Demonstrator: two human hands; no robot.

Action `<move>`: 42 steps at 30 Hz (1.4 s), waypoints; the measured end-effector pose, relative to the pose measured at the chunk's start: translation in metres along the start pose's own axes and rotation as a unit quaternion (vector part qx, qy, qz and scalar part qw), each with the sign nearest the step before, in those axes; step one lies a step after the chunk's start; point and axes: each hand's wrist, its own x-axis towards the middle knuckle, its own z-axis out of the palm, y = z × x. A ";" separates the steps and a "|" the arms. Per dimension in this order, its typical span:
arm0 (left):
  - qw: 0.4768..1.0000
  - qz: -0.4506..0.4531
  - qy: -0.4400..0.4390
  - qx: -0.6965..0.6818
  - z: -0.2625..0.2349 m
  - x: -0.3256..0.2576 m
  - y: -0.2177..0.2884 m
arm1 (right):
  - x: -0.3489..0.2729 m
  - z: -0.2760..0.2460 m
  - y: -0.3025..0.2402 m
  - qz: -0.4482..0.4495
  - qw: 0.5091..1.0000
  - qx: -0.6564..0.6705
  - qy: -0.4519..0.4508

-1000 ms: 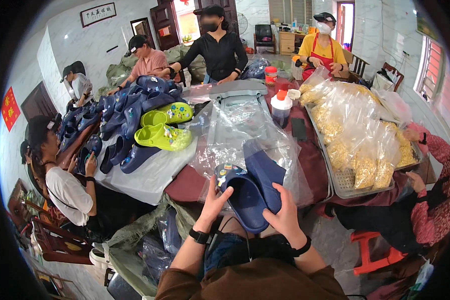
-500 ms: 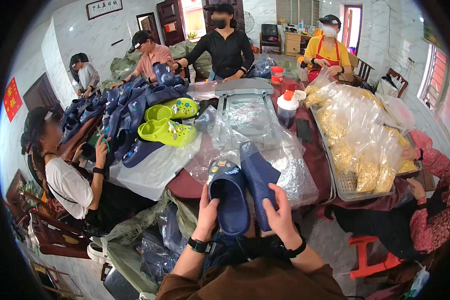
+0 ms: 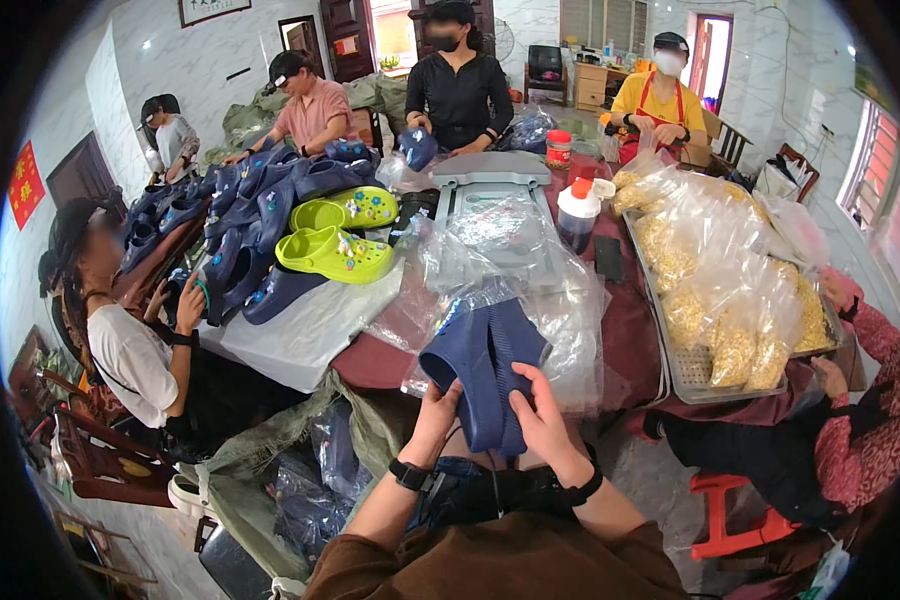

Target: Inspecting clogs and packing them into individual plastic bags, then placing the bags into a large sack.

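Close in front of me are two navy clogs (image 3: 472,365), pressed side by side with their toes pointing away. My left hand (image 3: 436,415) is closed round the near part of the left clog, thumb on top. Closed on the right clog, whose ribbed sole partly shows, is my right hand (image 3: 545,420). The toes meet a see-through plastic bag (image 3: 560,345) lying on the table; I cannot tell whether they are inside it. Beyond lies a grey folding platform (image 3: 492,180), partly covered by more plastic.
Left is a pile of navy clogs (image 3: 270,200) with a lime-green clog (image 3: 335,255). Right are a tray (image 3: 685,375) of bagged yellow pieces, a dark bottle (image 3: 577,215) and a red-lidded jar (image 3: 558,150). A red stool (image 3: 735,515) stands low right. Several people work around the table.
The two clogs, apart before, are now together and turned, their toes against the plastic bag. Both my hands have drawn closer together. Across the table, a person's arm with a clog has pulled back.
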 end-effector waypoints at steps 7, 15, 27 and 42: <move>0.926 0.221 0.107 0.286 -0.021 0.008 0.001 | 0.003 0.001 -0.014 0.004 0.993 -0.099 -0.059; 0.823 0.290 0.007 0.488 0.023 -0.078 0.062 | -0.004 0.003 -0.030 0.100 0.972 -0.014 -0.214; 0.786 0.197 0.057 0.583 0.032 -0.093 0.055 | 0.052 -0.008 -0.068 -0.101 0.957 -0.269 0.034; 0.813 0.292 0.091 0.495 0.027 -0.090 0.058 | 0.044 -0.027 -0.003 -0.112 0.952 -0.259 0.119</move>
